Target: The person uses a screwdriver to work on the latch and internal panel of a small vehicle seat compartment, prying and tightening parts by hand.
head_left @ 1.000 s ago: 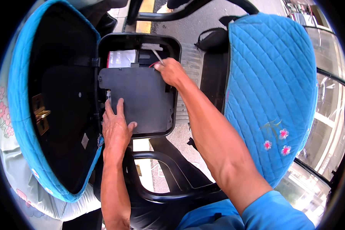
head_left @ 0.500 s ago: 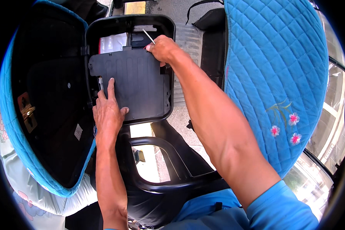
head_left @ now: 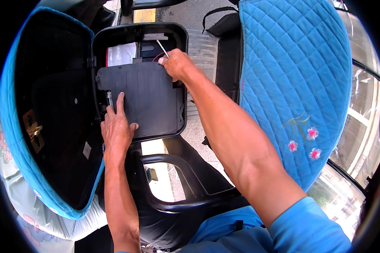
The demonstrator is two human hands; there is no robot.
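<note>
My right hand (head_left: 177,65) is closed around a thin silvery rod (head_left: 162,47), beside a red wire (head_left: 156,57) at the upper right corner of a dark grey plastic panel (head_left: 145,101). The panel lies inside an open black box (head_left: 139,28), where a white packet with a red edge (head_left: 120,53) shows above it. My left hand (head_left: 116,128) is open, its fingers resting on the panel's left side beside a small pale cylindrical part (head_left: 109,98). What my right fingertips touch under the rod is partly hidden.
A padded black-lined lid (head_left: 59,160) with blue trim and a brass latch (head_left: 35,130) stands open at left. A blue quilted seat cover with embroidered flowers (head_left: 291,84) is at right. Black tubular frame (head_left: 169,206) runs below the box; ridged floor (head_left: 198,46) shows beyond.
Since a second ago, the box and both hands have shifted up and left in the view, largely with the camera's movement. Both hands keep nearly the same places on the panel.
</note>
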